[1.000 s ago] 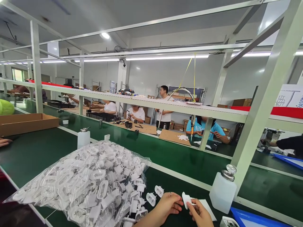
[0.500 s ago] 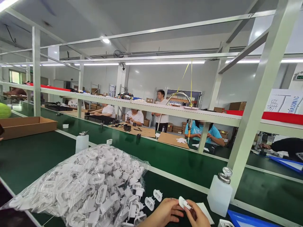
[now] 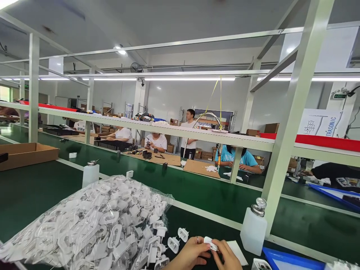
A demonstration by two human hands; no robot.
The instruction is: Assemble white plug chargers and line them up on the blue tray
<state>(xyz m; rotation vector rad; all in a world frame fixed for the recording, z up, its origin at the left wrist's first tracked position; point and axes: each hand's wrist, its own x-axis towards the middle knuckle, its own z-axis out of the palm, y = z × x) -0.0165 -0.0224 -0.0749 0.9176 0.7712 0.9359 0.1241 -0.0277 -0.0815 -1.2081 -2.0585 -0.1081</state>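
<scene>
Closer together than a moment ago, the person's left hand [image 3: 191, 254] and right hand [image 3: 225, 255] now meet over a small white plastic plug body [image 3: 210, 243], held low above the near edge of the green conveyor bench [image 3: 213, 219]. The right fingertips [image 3: 217, 247] pinch one end of it while the left fingers curl in against the other side. Both hands are closed on the piece, though how firmly can't be told from here. The step in hand looks like close work on this single piece, held between the fingers. Just beyond the left hand lie one loose pronged plug body [image 3: 183, 234] and another [image 3: 173, 244], and more sit beside a clear plastic bag [image 3: 84, 228] heaped with white parts. A sheet of white paper [image 3: 235, 252] lies just right of the hands, with a square plastic dispensing bottle [image 3: 254, 227] with a metal pump top beyond it. A blue-framed tray [image 3: 289, 259] sits at the near right. That small pinch seems to call for steady fingertips and a clear spot on the paper.
</scene>
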